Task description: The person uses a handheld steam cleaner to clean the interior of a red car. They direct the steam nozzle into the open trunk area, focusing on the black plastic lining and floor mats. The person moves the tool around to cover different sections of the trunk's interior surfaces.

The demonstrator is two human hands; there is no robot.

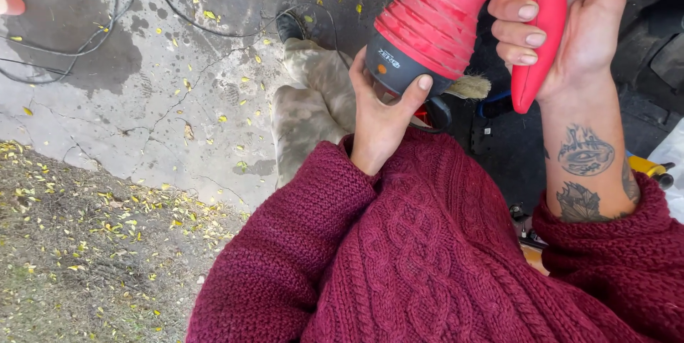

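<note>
A red handheld power tool (pixel 463 8) with a dark grey front collar and a small bristle brush tip (pixel 470 87) is held up in front of my chest. My right hand (pixel 570 29) wraps its red pistol-style handle, fingers curled around the front. My left hand (pixel 381 111) cups the grey collar from below, thumb pressed on its edge. Both arms wear a dark red cable-knit sweater (pixel 427 257); my right forearm is bare and tattooed.
Cracked wet concrete (pixel 164 86) strewn with small yellow leaves lies below, with black cables (pixel 85 44) looping across it. My grey trouser leg and black shoe (pixel 291 26) stand on it. A dirt patch (pixel 78 257) sits at lower left. Dark vehicle parts are at right.
</note>
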